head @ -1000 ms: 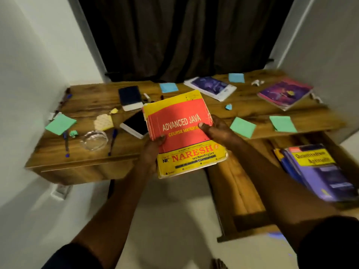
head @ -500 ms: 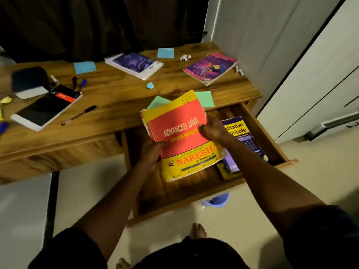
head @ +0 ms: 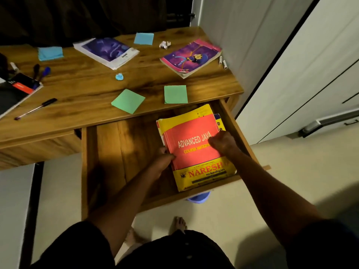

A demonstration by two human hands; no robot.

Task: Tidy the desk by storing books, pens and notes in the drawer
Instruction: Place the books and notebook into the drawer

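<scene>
The red and yellow Advanced Java book point(head: 192, 152) lies in the right side of the open wooden drawer point(head: 120, 152), on top of another book point(head: 219, 121) whose edge shows at its far right. My left hand point(head: 162, 161) grips the Java book's left edge. My right hand point(head: 222, 141) holds its right edge, fingers curled on the cover. On the desk point(head: 87, 88) lie a purple book point(head: 106, 52), a pink-purple book point(head: 191, 57), green notes point(head: 128, 100) point(head: 175, 94), blue notes point(head: 50, 53) point(head: 143, 38) and a black pen point(head: 36, 108).
A black notebook point(head: 15, 92) and blue pens point(head: 41, 73) lie at the desk's left. Crumpled white paper point(head: 165, 44) and a blue scrap point(head: 119, 76) sit mid-desk. White cabinet doors point(head: 303, 65) stand right of the drawer. My bare feet point(head: 179, 224) are below the drawer front.
Both hands carried the Java book from above the desk down into the drawer, onto the book lying there. My view swung right and down.
</scene>
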